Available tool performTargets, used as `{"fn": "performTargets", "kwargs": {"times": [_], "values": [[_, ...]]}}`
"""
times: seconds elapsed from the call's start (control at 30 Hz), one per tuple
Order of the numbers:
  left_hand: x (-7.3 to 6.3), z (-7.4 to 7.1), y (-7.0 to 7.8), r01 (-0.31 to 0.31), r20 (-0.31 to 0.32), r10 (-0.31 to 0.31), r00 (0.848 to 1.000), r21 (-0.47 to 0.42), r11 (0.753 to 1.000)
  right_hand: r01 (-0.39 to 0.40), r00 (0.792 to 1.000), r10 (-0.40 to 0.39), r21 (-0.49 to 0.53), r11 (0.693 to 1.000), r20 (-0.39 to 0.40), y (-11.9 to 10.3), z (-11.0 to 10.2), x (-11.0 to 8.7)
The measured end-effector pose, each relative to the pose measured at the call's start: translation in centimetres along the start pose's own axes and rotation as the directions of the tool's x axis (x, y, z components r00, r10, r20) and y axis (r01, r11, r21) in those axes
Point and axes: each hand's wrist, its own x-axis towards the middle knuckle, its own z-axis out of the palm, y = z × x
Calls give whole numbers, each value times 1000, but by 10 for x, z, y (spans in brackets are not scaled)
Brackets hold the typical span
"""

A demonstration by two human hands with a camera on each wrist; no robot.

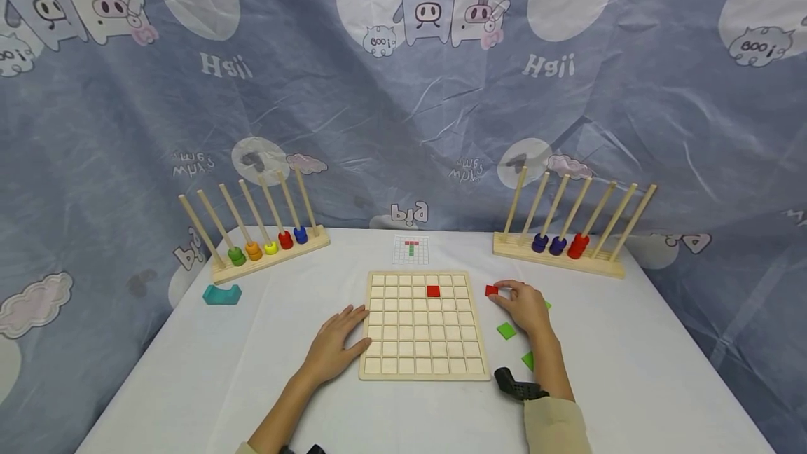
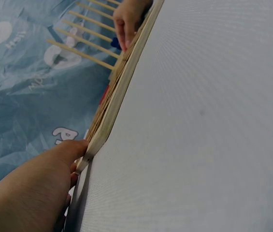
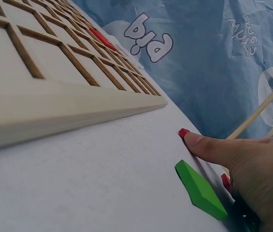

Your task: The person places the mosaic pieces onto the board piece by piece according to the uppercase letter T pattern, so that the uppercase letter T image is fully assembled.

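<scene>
One red tile (image 1: 490, 290) pinched in the right hand (image 1: 526, 307), left hand (image 1: 333, 349) relaxed against the grid board (image 1: 420, 333). Guess it's pickup; next needs lifting leftward.

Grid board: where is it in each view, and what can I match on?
Head: grid board low centre, seen from above.
Left wrist: edge-on, slanting from left of centre up to the top edge.
Right wrist: upper left, cut off by the frame.
Shared landmark: right hand, in all three.
</scene>
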Motion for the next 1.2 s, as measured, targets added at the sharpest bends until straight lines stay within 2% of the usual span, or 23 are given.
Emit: {"fn": "performTargets", "kwargs": {"times": [0.27, 0.53, 0.83, 1.2], "values": [[-1, -1, 2, 2, -4, -2, 1000, -4, 1000, 58, 998, -57, 53, 997, -21, -10, 7, 2], [-1, -2, 3, -35, -31, 35, 999, -1, 999, 137, 991, -136, 53, 989, -16, -38, 22, 0], [-2, -2, 0, -10, -11, 10, 1000, -8, 1000, 162, 983, -169, 102, 981, 64, -73, 48, 0], [-2, -1, -2, -18, -15, 18, 1000, -2, 1000, 214, 973, -222, 117, 970, 67, -97, 72, 6]]}}
